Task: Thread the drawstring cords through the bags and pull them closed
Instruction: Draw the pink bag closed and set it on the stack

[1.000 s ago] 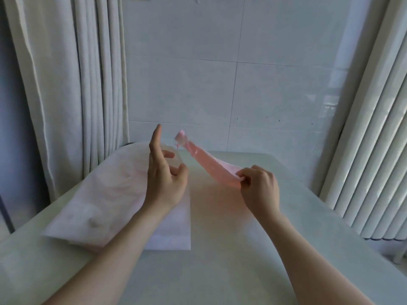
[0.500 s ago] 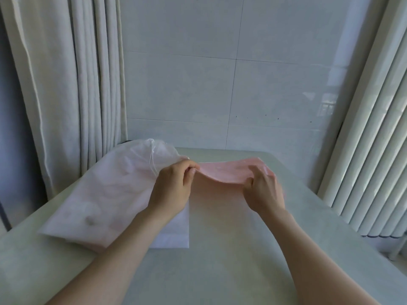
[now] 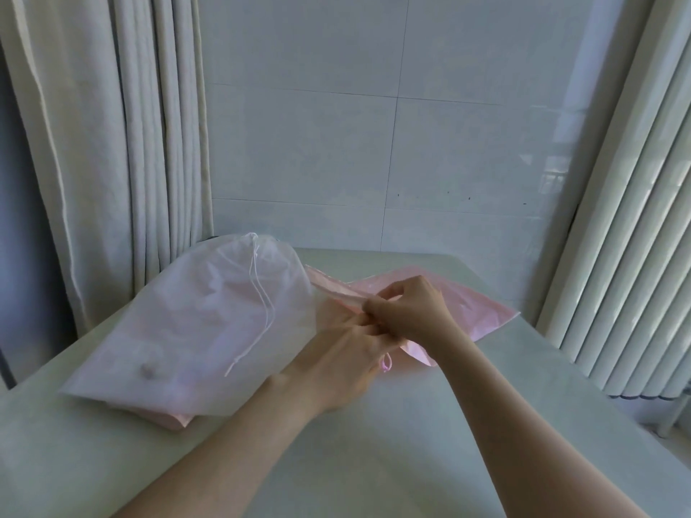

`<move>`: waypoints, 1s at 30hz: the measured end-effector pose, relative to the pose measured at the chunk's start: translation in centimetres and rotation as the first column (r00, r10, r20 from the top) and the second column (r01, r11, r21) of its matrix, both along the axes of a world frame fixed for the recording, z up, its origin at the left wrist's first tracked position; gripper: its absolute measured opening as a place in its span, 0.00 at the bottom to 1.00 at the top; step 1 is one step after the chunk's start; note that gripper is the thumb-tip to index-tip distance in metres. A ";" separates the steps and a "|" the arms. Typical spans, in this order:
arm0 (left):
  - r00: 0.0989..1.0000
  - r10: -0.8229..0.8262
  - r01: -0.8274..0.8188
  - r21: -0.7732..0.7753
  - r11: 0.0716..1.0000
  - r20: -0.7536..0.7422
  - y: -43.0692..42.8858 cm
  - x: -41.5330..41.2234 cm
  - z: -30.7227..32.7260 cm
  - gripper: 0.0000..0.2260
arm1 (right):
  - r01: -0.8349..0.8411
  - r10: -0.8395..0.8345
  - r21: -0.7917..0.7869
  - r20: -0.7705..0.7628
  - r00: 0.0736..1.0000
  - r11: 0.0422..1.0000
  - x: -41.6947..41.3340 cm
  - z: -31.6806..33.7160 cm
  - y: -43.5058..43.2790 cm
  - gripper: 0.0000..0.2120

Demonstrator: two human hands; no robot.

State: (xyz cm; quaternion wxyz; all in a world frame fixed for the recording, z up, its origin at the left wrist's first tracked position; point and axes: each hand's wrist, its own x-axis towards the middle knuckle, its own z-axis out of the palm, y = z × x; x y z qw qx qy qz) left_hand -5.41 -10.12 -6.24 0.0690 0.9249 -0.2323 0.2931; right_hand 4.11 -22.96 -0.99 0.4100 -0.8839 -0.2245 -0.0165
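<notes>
Pink bag [image 3: 475, 315] now on table [image 3: 374, 450]; left hand [image 3: 336, 355] meets right hand [image 3: 407, 315].

We see through one wide-angle camera worn on the head, facing forward and tilted down. It sits close above the worktop [image 3: 374, 461], which fills the lower half of the frame. The tiled wall [image 3: 374, 143] stands upper centre, a curtain [image 3: 112, 143] upper left.

soft stuff on a smooth top

White bag [image 3: 194, 323] is thin matt see-through cloth, pink bag [image 3: 475, 315] matt fabric; surface [image 3: 374, 443] smooth, wall tiles [image 3: 306, 143] glossy.
</notes>
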 end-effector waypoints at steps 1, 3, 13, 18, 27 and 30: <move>1.000 -0.006 0.006 -0.004 1.000 -0.006 -0.1 0.0 0.0 0.20 | -0.003 0.003 -0.037 0.005 1.000 0.999 0.3 -0.2 -0.1 0.09; 1.000 -0.011 0.010 -0.032 0.999 -0.023 -0.1 -0.3 0.3 0.20 | 0.011 -0.006 -0.077 0.067 0.998 0.997 0.9 -0.5 -0.3 0.09; 0.881 0.470 -0.357 -0.582 0.731 0.050 2.6 -0.8 1.7 0.02 | 0.060 -0.060 0.015 0.455 0.888 0.998 2.4 -1.3 -0.9 0.08; 0.853 0.476 -0.435 -0.795 0.422 -0.214 4.0 -0.8 2.2 0.10 | -0.016 0.143 -0.219 0.580 0.802 0.976 1.5 -1.6 -0.8 0.16; 0.886 0.214 -0.413 -0.910 -0.040 -0.412 4.8 -0.8 3.4 0.36 | -0.214 0.397 -0.357 0.590 0.704 0.909 1.1 -2.9 -0.3 0.23; 0.907 0.175 -0.379 -0.923 -0.060 -0.384 5.5 -0.9 3.5 0.36 | -0.273 0.407 -0.302 0.635 0.657 0.913 1.0 -3.0 -0.2 0.17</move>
